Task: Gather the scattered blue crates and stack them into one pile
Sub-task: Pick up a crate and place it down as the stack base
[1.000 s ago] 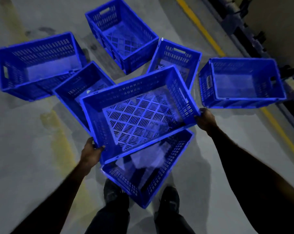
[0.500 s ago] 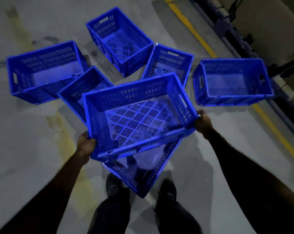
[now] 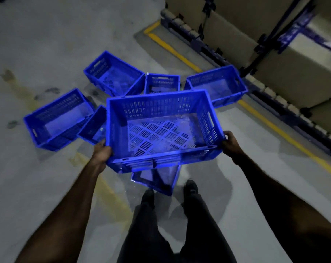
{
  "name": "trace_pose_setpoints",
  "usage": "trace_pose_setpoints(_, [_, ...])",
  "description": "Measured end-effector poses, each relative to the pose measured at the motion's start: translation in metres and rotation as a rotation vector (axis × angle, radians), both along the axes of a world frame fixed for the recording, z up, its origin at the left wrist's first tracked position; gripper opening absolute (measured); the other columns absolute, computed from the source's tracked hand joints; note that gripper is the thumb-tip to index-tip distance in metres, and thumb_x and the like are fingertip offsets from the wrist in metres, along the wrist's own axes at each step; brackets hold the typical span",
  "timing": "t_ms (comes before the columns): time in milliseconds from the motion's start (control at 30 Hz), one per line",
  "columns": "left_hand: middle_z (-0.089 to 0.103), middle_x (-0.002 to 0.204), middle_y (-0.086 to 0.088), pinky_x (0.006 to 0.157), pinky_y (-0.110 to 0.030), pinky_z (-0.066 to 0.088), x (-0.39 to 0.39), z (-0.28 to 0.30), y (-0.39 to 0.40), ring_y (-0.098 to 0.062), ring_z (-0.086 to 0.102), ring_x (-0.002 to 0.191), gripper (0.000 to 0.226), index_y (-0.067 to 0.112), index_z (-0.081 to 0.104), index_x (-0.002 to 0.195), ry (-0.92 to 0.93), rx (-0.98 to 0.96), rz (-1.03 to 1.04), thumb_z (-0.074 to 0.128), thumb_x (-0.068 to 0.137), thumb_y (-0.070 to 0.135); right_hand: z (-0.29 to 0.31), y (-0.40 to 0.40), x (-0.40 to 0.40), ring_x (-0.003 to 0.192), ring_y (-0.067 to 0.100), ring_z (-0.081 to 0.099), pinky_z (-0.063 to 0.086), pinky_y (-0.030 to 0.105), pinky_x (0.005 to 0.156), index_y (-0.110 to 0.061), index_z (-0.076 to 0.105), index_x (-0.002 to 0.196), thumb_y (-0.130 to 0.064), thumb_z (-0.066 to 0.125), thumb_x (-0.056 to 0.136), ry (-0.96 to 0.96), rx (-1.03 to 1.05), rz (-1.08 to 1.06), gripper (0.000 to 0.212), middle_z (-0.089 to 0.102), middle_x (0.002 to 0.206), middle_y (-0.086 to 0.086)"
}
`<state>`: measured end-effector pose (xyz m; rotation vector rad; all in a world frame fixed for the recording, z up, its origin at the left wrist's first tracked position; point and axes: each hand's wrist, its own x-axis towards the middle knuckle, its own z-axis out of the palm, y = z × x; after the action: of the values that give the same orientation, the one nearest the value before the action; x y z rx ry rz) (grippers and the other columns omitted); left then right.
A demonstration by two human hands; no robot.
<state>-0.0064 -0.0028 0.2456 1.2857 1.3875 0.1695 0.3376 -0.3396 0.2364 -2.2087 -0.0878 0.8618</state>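
Grip on the carried crate (image 3: 161,128) is kept at both short ends: the left hand (image 3: 102,153) is curled under the near-left corner rim, the right hand (image 3: 230,142) is wrapped round the near-right rim. Since a second ago the crate has been raised and swung square to the body, and the view has tipped up toward the shelving (image 3: 274,44). It is now held level, clear of the floor (image 3: 37,186), directly above the crate by the feet (image 3: 159,180), of which only a corner is seen. Judged: lowering onto that crate is next, so the pile is barely begun.

Crates are rigid moulded plastic, rectangular, open-topped, with slotted walls, a lattice base and cut handholes. Five more crates are left scattered beyond: the left crate (image 3: 56,120), a small one (image 3: 93,126) just beside it, the far-left crate (image 3: 113,76), the middle crate (image 3: 161,83), the right crate (image 3: 216,85). Concrete is dull, stained, crossed by a yellow line (image 3: 274,128).
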Motion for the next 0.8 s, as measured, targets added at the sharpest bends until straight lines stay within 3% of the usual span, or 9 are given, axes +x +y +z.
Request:
trace_pose_setpoints(100, [0.064,0.093,-0.015,0.066,-0.038,0.046,0.006,0.028,0.010,-0.030,0.056,0.075,0.046,0.010,0.065,0.106,0.009,0.025,-0.125,0.039,0.079,-0.016,0.039,-0.031,-0.041,0.079,0.026,0.061,0.049,0.032,0.058,-0.022,0.049,0.103,-0.001,0.045,0.088,-0.028,0.068,-0.158,0.026,0.066,0.107,0.020])
trace_pose_setpoints(233, [0.054,0.081,-0.015,0.035,-0.024,0.044,0.033,0.062,0.006,-0.025,0.051,0.058,0.041,0.012,0.065,0.098,0.029,0.105,-0.286,0.043,0.079,-0.017,0.075,-0.077,-0.100,0.084,0.026,0.062,0.050,0.034,0.060,-0.014,0.049,0.112,-0.017,0.044,0.073,-0.031,0.113,-0.353,0.040,0.063,0.105,0.013])
trace_pose_setpoints(333, [0.052,0.078,-0.009,0.033,-0.018,0.043,0.060,0.080,-0.011,-0.005,0.053,0.038,0.043,0.014,0.063,0.099,-0.004,0.124,-0.435,0.039,0.086,-0.019,0.081,-0.117,-0.131,0.085,0.026,0.062,0.051,0.034,0.062,-0.010,0.051,0.115,-0.006,0.044,0.084,-0.054,0.070,-0.467,0.032,0.063,0.108,0.011])
trace_pose_setpoints(433, [0.057,0.083,-0.011,0.037,-0.013,0.041,0.085,0.091,-0.032,-0.013,0.057,0.051,0.045,0.003,0.061,0.118,-0.035,0.108,-0.602,0.037,0.088,-0.020,0.083,-0.158,-0.158,0.086,0.027,0.065,0.053,0.034,0.063,-0.007,0.057,0.114,-0.005,0.041,0.081,-0.082,0.042,-0.585,0.037,0.066,0.110,0.012])
trace_pose_setpoints(500, [0.058,0.083,-0.014,0.038,-0.010,0.038,0.107,0.099,-0.057,-0.011,0.057,0.050,0.045,0.003,0.059,0.119,-0.073,0.115,-0.699,0.037,0.089,-0.022,0.087,-0.191,-0.175,0.082,0.025,0.064,0.052,0.033,0.061,-0.007,0.061,0.109,-0.004,0.040,0.078,-0.095,0.035,-0.665,0.038,0.068,0.107,0.013])
trace_pose_setpoints(633, [0.067,0.058,0.011,0.043,-0.010,0.045,0.149,0.107,-0.120,0.000,0.061,0.046,0.044,0.009,0.061,0.107,-0.126,0.063,-0.838,0.034,0.091,-0.021,0.088,-0.262,-0.203,0.075,0.023,0.063,0.048,0.028,0.055,-0.005,0.063,0.111,-0.016,0.039,0.063,-0.115,0.027,-0.814,0.055,0.070,0.106,0.016])
trace_pose_setpoints(667, [0.070,0.064,0.009,0.044,-0.016,0.050,0.160,0.104,-0.133,-0.001,0.064,0.050,0.045,0.011,0.063,0.107,-0.141,0.018,-0.847,0.034,0.090,-0.020,0.088,-0.281,-0.208,0.074,0.023,0.062,0.047,0.027,0.055,-0.004,0.062,0.112,-0.017,0.039,0.062,-0.121,0.031,-0.856,0.057,0.069,0.104,0.015])
trace_pose_setpoints(733, [0.073,0.087,-0.006,0.051,-0.028,0.058,0.182,0.098,-0.157,-0.021,0.070,0.077,0.048,0.010,0.066,0.113,-0.142,0.001,-0.902,0.037,0.087,-0.017,0.091,-0.309,-0.216,0.070,0.021,0.061,0.046,0.025,0.051,-0.003,0.063,0.112,-0.017,0.039,0.060,-0.139,0.024,-0.926,0.059,0.068,0.101,0.016])
trace_pose_setpoints(800, [0.067,0.103,-0.014,0.055,-0.026,0.056,0.205,0.090,-0.183,-0.029,0.063,0.094,0.052,0.010,0.065,0.120,-0.152,0.032,-0.985,0.040,0.082,-0.014,0.097,-0.337,-0.223,0.068,0.021,0.061,0.046,0.024,0.048,-0.003,0.064,0.111,-0.016,0.040,0.062,-0.166,0.040,-0.981,0.057,0.069,0.100,0.017])
